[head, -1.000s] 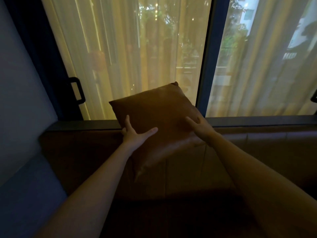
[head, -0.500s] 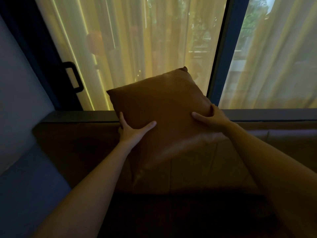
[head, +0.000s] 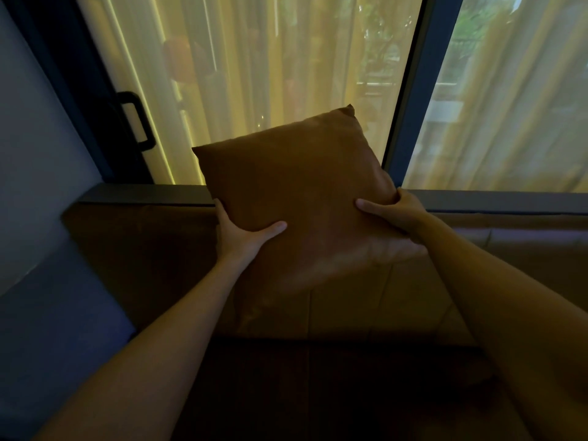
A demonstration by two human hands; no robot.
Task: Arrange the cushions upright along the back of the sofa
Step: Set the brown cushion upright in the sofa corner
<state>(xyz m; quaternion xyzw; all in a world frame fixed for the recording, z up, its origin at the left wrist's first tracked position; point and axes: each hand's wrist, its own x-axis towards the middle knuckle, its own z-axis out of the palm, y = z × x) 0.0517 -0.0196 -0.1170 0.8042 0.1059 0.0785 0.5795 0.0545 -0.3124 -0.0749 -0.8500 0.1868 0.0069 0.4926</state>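
Both hands grip one brown cushion (head: pixel 296 186) between them, left hand (head: pixel 241 238) at its left edge, right hand (head: pixel 394 214) at its right, tilted against the sofa back (head: pixel 143 249).

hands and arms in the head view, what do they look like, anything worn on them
Both forearms are bare right down to the bottom edge of the frame, with no sleeve in view. The left hand and the right hand carry no glove, and no ring, watch or bracelet is visible, though the dim light could hide something small. The fingernails that show look short and unpainted.
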